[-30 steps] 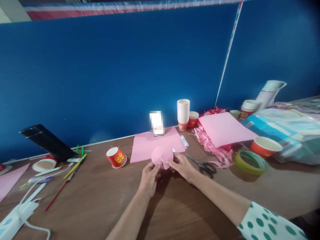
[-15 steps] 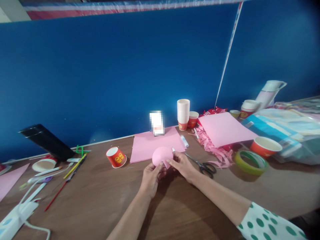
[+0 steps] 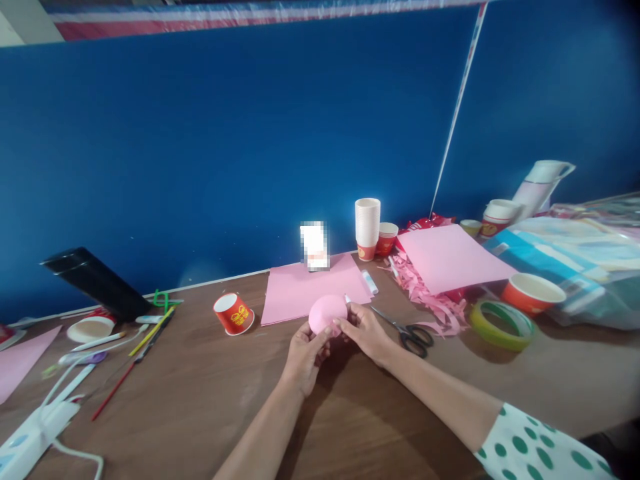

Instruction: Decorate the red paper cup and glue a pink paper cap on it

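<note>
A round piece of pink paper (image 3: 327, 313) is held up between my two hands, just in front of a stack of pink sheets (image 3: 295, 293). My left hand (image 3: 309, 347) pinches its lower left edge between thumb and fingers. From the right, my right hand (image 3: 364, 330) grips the lower right edge, its thumb near the left thumb. Black-handled scissors (image 3: 414, 339) lie just beyond my right hand. A glue stick (image 3: 369, 283) rests by the corner of the pink stack. An upturned red paper cup (image 3: 233, 313) stands to the left.
Paper cups (image 3: 367, 230), pink paper shreds (image 3: 425, 287), a tape roll (image 3: 501, 325) and a plastic bag (image 3: 575, 260) crowd the right. A power strip (image 3: 37, 433), paintbrushes (image 3: 123, 380) and a black cylinder (image 3: 95, 283) lie left. A blue partition (image 3: 250, 133) bounds the table.
The pink paper circle has shifted slightly right, with its two lower edges drawn closer together. My left hand has moved a little right; my right hand has barely moved.
</note>
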